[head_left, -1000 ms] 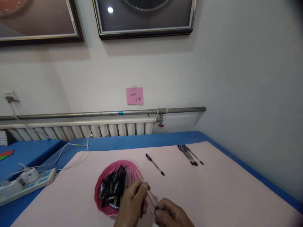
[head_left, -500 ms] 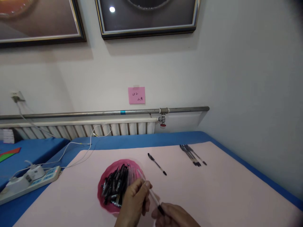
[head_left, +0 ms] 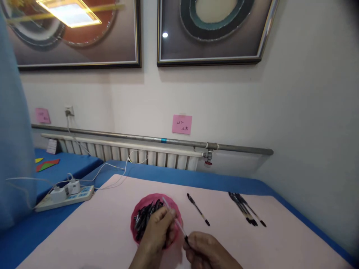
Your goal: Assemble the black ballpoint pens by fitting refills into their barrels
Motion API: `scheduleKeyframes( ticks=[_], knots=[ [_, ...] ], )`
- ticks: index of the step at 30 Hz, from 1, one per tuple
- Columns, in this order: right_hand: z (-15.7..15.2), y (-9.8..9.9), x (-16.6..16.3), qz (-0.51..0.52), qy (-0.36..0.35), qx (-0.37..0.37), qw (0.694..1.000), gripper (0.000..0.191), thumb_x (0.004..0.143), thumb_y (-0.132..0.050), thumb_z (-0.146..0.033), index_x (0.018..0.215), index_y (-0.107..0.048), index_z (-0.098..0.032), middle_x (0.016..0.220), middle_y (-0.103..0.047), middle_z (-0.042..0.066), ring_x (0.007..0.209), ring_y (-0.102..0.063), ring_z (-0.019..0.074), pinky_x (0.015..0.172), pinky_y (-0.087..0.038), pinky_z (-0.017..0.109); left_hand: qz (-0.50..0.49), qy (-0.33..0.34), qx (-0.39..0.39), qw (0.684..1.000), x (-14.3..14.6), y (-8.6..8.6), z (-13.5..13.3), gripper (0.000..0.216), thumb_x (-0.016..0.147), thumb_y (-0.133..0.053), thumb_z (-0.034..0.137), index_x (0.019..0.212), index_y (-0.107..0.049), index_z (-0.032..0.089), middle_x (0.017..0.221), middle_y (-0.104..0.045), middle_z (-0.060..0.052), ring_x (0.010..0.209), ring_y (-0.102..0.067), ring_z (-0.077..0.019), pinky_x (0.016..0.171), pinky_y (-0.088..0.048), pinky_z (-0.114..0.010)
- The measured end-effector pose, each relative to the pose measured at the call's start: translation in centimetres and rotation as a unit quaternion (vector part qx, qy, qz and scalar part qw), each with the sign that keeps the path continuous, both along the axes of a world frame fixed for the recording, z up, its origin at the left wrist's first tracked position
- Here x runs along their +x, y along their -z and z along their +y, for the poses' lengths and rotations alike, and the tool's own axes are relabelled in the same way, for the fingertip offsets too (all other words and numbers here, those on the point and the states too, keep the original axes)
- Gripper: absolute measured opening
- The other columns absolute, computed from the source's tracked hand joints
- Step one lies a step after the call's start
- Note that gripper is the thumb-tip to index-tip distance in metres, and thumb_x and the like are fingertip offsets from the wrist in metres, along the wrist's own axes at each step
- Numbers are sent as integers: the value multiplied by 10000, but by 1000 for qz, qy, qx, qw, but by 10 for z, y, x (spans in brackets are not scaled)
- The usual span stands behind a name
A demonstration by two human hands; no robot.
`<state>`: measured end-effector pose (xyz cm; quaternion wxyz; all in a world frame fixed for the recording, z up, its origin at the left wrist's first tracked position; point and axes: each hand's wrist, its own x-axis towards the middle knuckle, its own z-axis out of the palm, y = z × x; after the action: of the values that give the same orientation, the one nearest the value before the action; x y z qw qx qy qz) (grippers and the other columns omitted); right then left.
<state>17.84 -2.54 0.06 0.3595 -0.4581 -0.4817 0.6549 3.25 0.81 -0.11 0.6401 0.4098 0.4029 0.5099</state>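
My left hand [head_left: 157,233] and my right hand [head_left: 206,251] are together low in the view, both pinched on one thin clear pen barrel [head_left: 173,218] that slants up to the left. My left fingers grip its middle; my right fingers hold its lower dark end. Just behind my left hand lies a red round dish [head_left: 137,218] heaped with several black pen parts [head_left: 146,216]. One assembled black pen [head_left: 198,209] lies alone on the pink mat [head_left: 106,220] to the right of the dish. Farther right lies a small bundle of finished pens [head_left: 245,209].
The pink mat covers a blue table [head_left: 196,179]. A white power strip [head_left: 66,194] with plugged chargers and cables sits at the left. A radiator [head_left: 126,153] and a pipe run along the wall, with a pink note [head_left: 182,124] above. A blue blurred shape [head_left: 12,149] fills the left edge.
The view has tilted up and swung left, showing more wall and pictures. Both hands keep hold of the pen barrel, now lower in the frame.
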Motion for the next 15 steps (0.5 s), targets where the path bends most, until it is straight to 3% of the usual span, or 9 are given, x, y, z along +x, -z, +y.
scheduleKeyframes(
  ticks=[3,6,9,13,15],
  knots=[
    [13,-13,-15,-78,22,74,994,115,664,-560,-269,603,-486,-204,467,-456,-73,388,-334,67,410,-229,202,5,-47,12,999,-20,-3,7,435,660,-590,587,563,-397,209,343,-383,98,272,-258,-40,319,-155,-188],
    [22,-6,-28,-168,85,180,966,100,638,-556,-157,592,-484,-209,527,-454,-69,529,-396,103,507,-286,224,113,-123,26,986,-36,-1,13,406,704,-546,561,558,-403,211,354,-390,90,318,-296,-60,353,-192,-193],
    [30,7,-28,-233,108,239,936,47,685,-558,-170,688,-543,-215,591,-492,-57,578,-439,128,560,-330,248,231,-168,37,958,-44,4,16,353,722,-551,482,539,-409,215,391,-387,84,381,-346,-86,406,-239,-206],
    [47,18,-2,-300,130,277,903,187,780,-534,-299,941,-568,-209,743,-569,4,662,-522,180,643,-397,298,347,-169,35,922,-43,11,18,362,693,-588,426,465,-397,221,422,-432,50,431,-403,-121,455,-248,-234],
    [56,25,18,-341,169,295,877,145,811,-470,-272,881,-572,-197,853,-565,64,819,-512,236,761,-368,361,395,-160,38,904,-40,13,18,344,694,-591,412,456,-434,219,438,-472,30,457,-441,-140,480,-260,-241]
  ],
)
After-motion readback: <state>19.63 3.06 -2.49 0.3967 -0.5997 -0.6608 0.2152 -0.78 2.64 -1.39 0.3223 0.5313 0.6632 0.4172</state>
